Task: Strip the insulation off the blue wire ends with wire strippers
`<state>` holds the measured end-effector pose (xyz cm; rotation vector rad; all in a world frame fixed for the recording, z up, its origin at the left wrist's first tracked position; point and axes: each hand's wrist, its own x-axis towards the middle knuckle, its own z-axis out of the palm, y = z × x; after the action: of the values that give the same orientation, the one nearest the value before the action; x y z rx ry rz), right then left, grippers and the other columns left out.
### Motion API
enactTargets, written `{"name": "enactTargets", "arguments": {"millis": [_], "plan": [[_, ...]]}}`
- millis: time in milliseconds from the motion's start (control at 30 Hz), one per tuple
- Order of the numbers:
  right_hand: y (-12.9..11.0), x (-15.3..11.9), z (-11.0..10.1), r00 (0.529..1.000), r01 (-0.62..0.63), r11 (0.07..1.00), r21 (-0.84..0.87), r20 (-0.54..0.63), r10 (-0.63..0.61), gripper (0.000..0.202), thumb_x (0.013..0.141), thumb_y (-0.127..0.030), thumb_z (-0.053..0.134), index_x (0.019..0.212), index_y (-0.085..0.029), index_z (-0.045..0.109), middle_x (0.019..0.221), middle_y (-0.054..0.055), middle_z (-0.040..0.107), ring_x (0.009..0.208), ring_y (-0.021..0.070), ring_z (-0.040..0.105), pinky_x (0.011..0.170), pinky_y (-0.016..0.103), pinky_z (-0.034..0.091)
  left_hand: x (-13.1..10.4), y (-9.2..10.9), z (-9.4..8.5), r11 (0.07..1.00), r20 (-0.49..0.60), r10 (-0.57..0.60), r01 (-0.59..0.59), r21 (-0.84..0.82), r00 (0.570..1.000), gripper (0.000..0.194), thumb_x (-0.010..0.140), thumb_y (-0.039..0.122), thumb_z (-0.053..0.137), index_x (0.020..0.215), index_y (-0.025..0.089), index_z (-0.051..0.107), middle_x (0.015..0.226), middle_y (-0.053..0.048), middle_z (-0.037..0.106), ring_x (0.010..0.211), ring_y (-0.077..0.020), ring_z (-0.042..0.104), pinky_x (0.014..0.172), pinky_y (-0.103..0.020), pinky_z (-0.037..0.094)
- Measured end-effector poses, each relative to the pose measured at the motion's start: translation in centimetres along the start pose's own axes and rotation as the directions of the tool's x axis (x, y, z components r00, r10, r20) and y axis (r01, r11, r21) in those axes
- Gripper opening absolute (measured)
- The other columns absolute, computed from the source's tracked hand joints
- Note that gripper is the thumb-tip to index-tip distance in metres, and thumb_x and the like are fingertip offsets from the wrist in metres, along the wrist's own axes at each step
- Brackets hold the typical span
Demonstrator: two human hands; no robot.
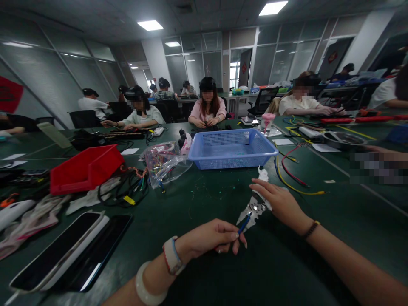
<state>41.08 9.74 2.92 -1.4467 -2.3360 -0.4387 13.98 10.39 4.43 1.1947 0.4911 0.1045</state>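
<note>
My left hand (219, 238), with a watch and a white bangle on its arm, pinches a blue wire (244, 223) near the centre right. The wire's upper end lies at the jaws of a metal wire stripper (255, 208). My right hand (277, 199) is closed round the stripper's handles, which point away from me and are mostly hidden under the fingers. The jaws point toward my left hand and stand apart. White material (263, 174) shows just beyond my right fingers.
A blue basket (232, 163) stands beyond my hands. To the left are a red bin (86, 170), a plastic bag of wires (165, 163), black cables and two phones (92, 250). Colored cables (296, 187) lie to the right. A person's hand (385, 154) is at the right edge.
</note>
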Motion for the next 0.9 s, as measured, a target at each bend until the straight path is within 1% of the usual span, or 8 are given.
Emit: {"name": "enactTargets", "arguments": {"millis": [100,267,333,433,600,900], "plan": [[-0.02,0.02,-0.07,0.999,0.017,1.0,-0.011,-0.029,-0.017,0.046,0.081,-0.004,0.049,0.124,-0.02,0.052,0.131,0.011,0.056,0.106,0.0217,0.061,0.084,0.037,0.052,-0.04,0.01,0.0,1.0,0.013,0.003,-0.003,-0.004,1.0,0.024,0.09,0.032,0.056,0.097,0.012,0.067,0.07,0.001,0.058,0.046,-0.0029,0.033,0.046,-0.021,0.019],[-0.09,0.1,-0.28,0.998,0.01,0.999,-0.041,-0.067,-0.013,0.029,0.084,-0.01,0.052,0.111,-0.017,0.059,0.116,0.011,0.064,0.096,0.0221,0.063,0.078,0.035,0.052,-0.04,0.0,-0.02,1.0,0.012,0.005,-0.005,-0.003,1.0,0.026,0.089,0.033,0.056,0.097,0.011,0.067,0.07,0.001,0.058,0.045,-0.0026,0.033,0.044,-0.021,0.019],[-0.11,0.11,-0.44,0.999,0.003,0.999,-0.039,-0.051,-0.005,0.027,0.084,-0.011,0.052,0.11,-0.017,0.058,0.114,0.011,0.063,0.094,0.0224,0.063,0.076,0.035,0.051,-0.01,-0.08,-0.07,1.0,0.015,0.008,-0.007,-0.009,1.0,0.025,0.09,0.033,0.055,0.098,0.011,0.066,0.071,0.001,0.058,0.045,-0.0026,0.033,0.044,-0.021,0.018],[-0.14,0.12,-0.72,1.0,-0.015,0.999,-0.029,-0.006,0.015,0.03,0.083,-0.012,0.053,0.112,-0.018,0.056,0.117,0.011,0.061,0.094,0.0227,0.062,0.075,0.035,0.05,0.04,-0.18,-0.12,1.0,0.01,0.003,-0.003,-0.009,1.0,0.024,0.091,0.03,0.054,0.099,0.011,0.066,0.072,0.001,0.058,0.045,-0.0025,0.034,0.044,-0.021,0.018],[-0.2,0.18,-0.89,0.996,-0.034,0.999,0.001,0.082,0.034,0.032,0.084,-0.013,0.053,0.115,-0.021,0.054,0.12,0.009,0.06,0.09,0.0195,0.063,0.073,0.031,0.048,0.12,-0.15,-0.08,1.0,-0.022,0.005,-0.004,0.008,1.0,0.023,0.092,0.029,0.052,0.098,0.011,0.066,0.07,0.001,0.058,0.045,-0.0026,0.034,0.044,-0.02,0.019],[-0.34,0.33,-0.75,0.994,-0.051,0.997,-0.066,0.097,0.057,0.025,0.084,-0.013,0.052,0.108,-0.02,0.056,0.11,0.008,0.062,0.085,0.0184,0.061,0.068,0.028,0.044,0.11,-0.13,0.02,1.0,-0.004,0.006,-0.006,-0.021,1.0,0.023,0.092,0.028,0.052,0.097,0.011,0.066,0.07,0.001,0.058,0.044,-0.0024,0.033,0.043,-0.02,0.019]]}}
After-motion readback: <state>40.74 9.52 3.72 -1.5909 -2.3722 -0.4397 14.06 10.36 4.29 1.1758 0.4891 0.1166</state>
